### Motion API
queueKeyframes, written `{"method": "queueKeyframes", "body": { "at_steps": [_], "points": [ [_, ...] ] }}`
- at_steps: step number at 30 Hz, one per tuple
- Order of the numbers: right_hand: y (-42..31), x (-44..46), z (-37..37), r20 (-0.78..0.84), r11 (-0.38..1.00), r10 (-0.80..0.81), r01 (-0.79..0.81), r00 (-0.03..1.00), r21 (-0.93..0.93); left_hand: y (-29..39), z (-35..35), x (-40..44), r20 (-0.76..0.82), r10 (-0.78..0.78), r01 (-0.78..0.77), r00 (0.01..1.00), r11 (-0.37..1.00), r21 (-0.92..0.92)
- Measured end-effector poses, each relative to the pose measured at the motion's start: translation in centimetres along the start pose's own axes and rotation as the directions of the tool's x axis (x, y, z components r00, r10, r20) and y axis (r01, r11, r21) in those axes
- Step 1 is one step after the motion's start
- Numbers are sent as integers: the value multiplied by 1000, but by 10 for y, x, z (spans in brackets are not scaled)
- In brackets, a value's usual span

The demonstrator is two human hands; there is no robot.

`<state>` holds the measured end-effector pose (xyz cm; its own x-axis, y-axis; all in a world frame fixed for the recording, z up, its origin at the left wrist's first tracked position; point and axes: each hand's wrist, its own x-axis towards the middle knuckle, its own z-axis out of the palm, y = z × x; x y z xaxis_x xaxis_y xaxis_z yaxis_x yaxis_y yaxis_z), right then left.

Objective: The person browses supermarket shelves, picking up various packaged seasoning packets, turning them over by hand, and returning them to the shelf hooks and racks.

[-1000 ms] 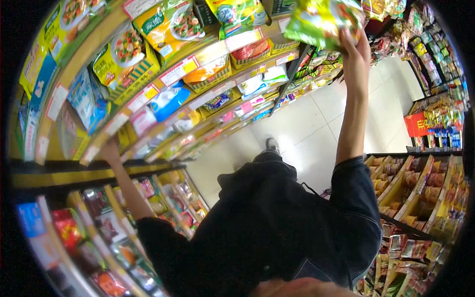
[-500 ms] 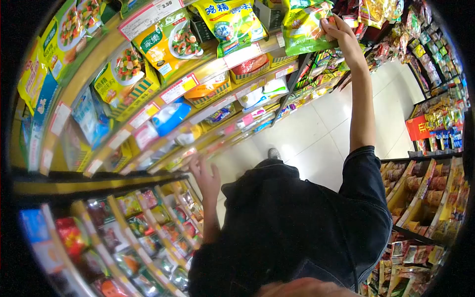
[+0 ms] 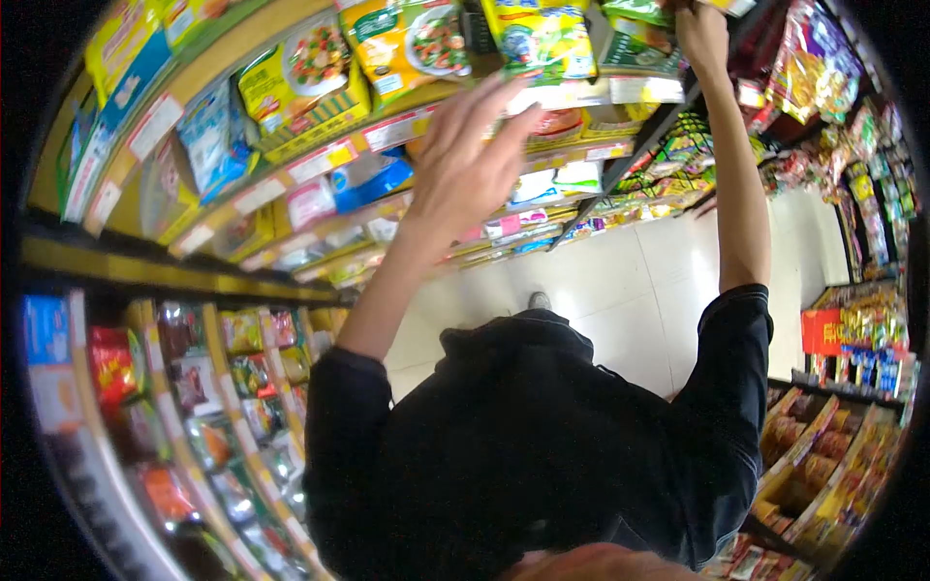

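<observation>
My left hand (image 3: 472, 160) is raised in front of the shelves, slightly blurred, with fingers apart and nothing in it. Behind its fingertips are a yellow-and-blue seasoning packet (image 3: 542, 41) and an orange-and-green seasoning packet (image 3: 412, 44) on the upper shelf. Up at the top edge of the view, my right hand (image 3: 703, 41) is closed at the side of a green seasoning packet (image 3: 636, 10). The fingertips and most of that packet are cut off by the frame. A darker green packet (image 3: 641, 46) shows just below it on the shelf.
A curved shelf edge (image 3: 397, 131) with price tags runs across the front. Lower left, another rack (image 3: 218, 416) holds rows of small packets. Snack bags (image 3: 819, 58) hang at the upper right. Pale floor tiles (image 3: 620, 281) lie below; bins (image 3: 823, 455) stand at the right.
My left hand has risen from low beside the shelves to in front of the upper packets. My right hand has moved up with the green packet, now mostly out of view.
</observation>
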<state>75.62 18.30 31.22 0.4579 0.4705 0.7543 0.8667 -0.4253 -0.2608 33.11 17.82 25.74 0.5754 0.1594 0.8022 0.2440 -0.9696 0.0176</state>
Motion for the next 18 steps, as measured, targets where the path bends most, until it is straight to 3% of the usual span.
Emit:
{"method": "queueKeyframes", "body": {
  "at_steps": [1,2,4,6,9,10,13,14,18],
  "points": [
    [17,2,23,-270,941,-334,307,903,-140,0,7,15,-7,12,-11,1000,999,36],
    [15,4,31,-256,868,-477,404,841,-289,0,16,27,-10,20,-19,1000,996,86],
    [-9,2,12,-23,641,-655,540,755,-545,-5,39,40,-13,-36,37,999,993,114],
    [-21,1,-5,24,539,-737,609,676,-582,-26,61,42,-19,-2,7,1000,968,249],
    [-38,-11,-18,-319,759,-651,596,689,-261,-29,82,38,-172,-14,56,985,969,240],
    [-41,-21,-18,-349,846,-504,532,790,-18,-27,84,38,-207,-13,69,978,963,262],
    [-53,-59,-31,-383,874,-481,466,789,-138,-22,91,38,-221,-50,110,974,957,269],
    [-40,-69,-25,-300,903,-427,416,853,-104,-21,93,38,-209,-70,126,975,955,269],
    [-57,-102,-31,-272,852,-432,488,860,190,-18,95,45,-240,-124,183,963,953,242]
  ]
}}
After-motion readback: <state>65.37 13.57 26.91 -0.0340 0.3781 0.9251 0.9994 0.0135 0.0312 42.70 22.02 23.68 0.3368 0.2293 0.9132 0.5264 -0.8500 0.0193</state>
